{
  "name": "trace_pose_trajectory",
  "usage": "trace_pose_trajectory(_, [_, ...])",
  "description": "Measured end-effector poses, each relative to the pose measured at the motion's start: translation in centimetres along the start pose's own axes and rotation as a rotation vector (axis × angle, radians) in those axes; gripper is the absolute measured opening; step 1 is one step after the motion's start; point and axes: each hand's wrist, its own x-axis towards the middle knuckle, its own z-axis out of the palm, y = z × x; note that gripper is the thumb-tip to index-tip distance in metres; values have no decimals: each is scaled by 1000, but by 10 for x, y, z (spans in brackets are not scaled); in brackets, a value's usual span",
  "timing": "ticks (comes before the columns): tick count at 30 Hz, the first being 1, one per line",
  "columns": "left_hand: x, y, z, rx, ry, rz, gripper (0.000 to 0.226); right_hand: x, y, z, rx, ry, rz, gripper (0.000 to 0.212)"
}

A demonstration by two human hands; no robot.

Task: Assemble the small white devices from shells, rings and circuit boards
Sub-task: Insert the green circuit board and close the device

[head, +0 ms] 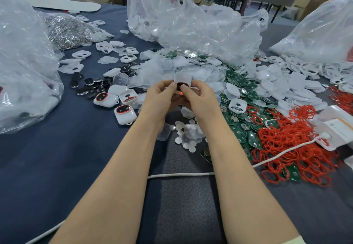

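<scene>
Left hand (pixel 162 95) and right hand (pixel 194 96) both grip small white plastic red-ringed device (pixel 182 83) above dark blue surface (pixel 57 157).

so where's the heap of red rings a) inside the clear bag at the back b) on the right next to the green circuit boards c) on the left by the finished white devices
b: the red rings lie heaped on the right side of the table, up against and partly over the green circuit boards.

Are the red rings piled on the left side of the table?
No, the red rings lie heaped on the right by the circuit boards, right of the device held by the left hand and right hand.
</scene>
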Motion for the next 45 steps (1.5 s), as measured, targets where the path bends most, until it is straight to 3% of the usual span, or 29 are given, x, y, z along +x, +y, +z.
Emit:
trace_pose_trajectory(7, [1, -1, 2, 61, -3, 49, 9, 0, -1, -8, 141, -90, 81, 12])
trace_pose_trajectory(11, [2, -2, 2, 110, 10, 48, 12, -1, 0, -3, 21, -38, 32, 15])
trace_pose_trajectory(15, [3, -2, 0, 166, 12, 65, 12, -4, -4, -4, 13, -66, 113, 20])
trace_pose_trajectory(19, [2, -2, 2, 215, -50, 73, 11, -3, -9, -5, 186, 31, 185, 12])
trace_pose_trajectory(24, [2, -4, 3, 226, -88, 78, 12, -3, -10, -7, 259, 46, 98, 10])
trace_pose_trajectory(30, [-5, 11, 0, 207, -42, 90, 20, -6, -14, -1, 181, 9, 86, 14])
trace_pose_trajectory(34, [-13, 55, -19, 273, 108, 298, 16, -10, -42, 34, 109, -127, -6, 14])
trace_pose_trajectory(40, [-35, 139, -94, 579, 626, 778, 20, -17, -102, 167, 247, -331, -136, 25])
trace_pose_trajectory(43, [-40, 173, -146, 455, 787, 789, 20, -27, -121, 242, 337, -492, -145, 12])
trace_pose_trajectory(45, [-35, 184, -181, 235, 809, 634, 20, -28, -121, 288, 277, -467, -136, 18])
